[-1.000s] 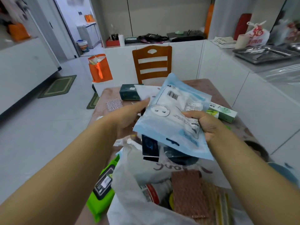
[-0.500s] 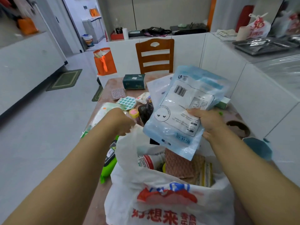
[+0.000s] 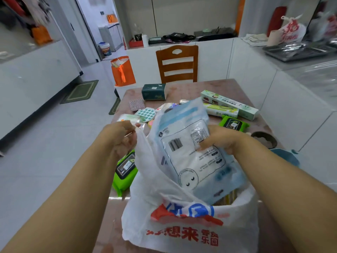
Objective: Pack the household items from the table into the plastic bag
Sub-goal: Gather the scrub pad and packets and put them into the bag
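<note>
A white plastic bag (image 3: 191, 229) with red and blue print stands open at the table's near edge. My left hand (image 3: 121, 138) pinches its left handle and holds it up. My right hand (image 3: 221, 140) grips a light blue flat packet (image 3: 193, 157), whose lower end sits inside the bag's mouth. Other items lie on the table: two green wipe packs (image 3: 125, 170) (image 3: 234, 123), a long green-and-white box (image 3: 229, 105), a roll (image 3: 220, 110), a dark green tissue pack (image 3: 154, 91) and a teal dotted tray (image 3: 146, 113).
The brown table (image 3: 260, 125) has a wooden chair (image 3: 177, 64) at its far end. An orange paper bag (image 3: 123, 71) stands on the floor to the left. White cabinets run along the right side. A dark bowl (image 3: 264, 139) and a blue object (image 3: 286, 157) lie by my right arm.
My right hand has turned the blue packet over and lowered it into the bag. My left hand has taken the bag's handle and lifted it.
</note>
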